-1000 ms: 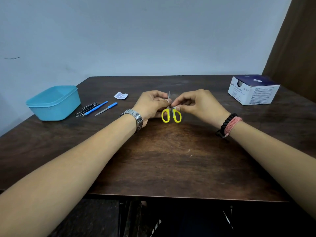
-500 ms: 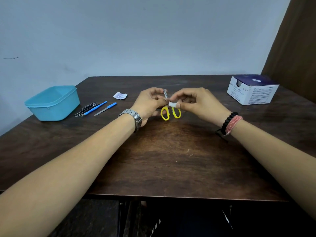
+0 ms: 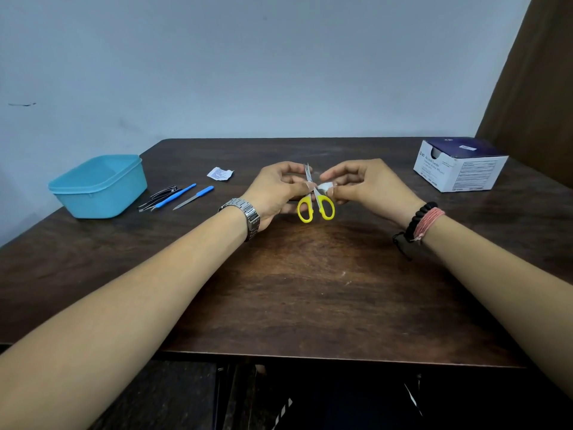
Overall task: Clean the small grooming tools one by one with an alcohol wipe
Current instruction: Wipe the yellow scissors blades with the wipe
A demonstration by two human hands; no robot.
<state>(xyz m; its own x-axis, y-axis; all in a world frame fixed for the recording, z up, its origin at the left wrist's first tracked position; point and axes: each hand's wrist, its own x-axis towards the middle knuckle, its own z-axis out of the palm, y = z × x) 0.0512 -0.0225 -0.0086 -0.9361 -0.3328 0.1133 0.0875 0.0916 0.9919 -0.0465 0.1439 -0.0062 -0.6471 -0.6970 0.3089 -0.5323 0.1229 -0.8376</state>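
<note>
We see a teal tub point(image 3: 97, 186) at the far left of the dark wooden tabletop point(image 3: 310, 290); its inside is only partly in view and nothing shows in it. A white-and-navy wipe box point(image 3: 462, 164) sits at the far right edge, its contents hidden. Just beside the tub lie the other grooming tools: black tweezers and clippers point(image 3: 159, 197) (bunched, hard to separate), a blue-handled tool point(image 3: 175, 196) and a blue-handled nail file point(image 3: 193, 198). A torn wipe sachet point(image 3: 220, 174) lies a bit beyond them.

We have the yellow-handled scissors point(image 3: 316, 203) held above the tabletop centre, blades pointing up and away, handle loops toward us. The left hand point(image 3: 276, 190) grips the scissors near the pivot, fingers curled round them, thumb on the blade side. The right hand point(image 3: 366, 186) pinches a small white alcohol wipe point(image 3: 325, 187) between thumb and fingertips, pressed against the blade just above the right loop; its other fingers are loosely curled. A metal watch point(image 3: 245, 217) is on the left wrist, and a black bead bracelet with pink thread point(image 3: 424, 220) on the right.
</note>
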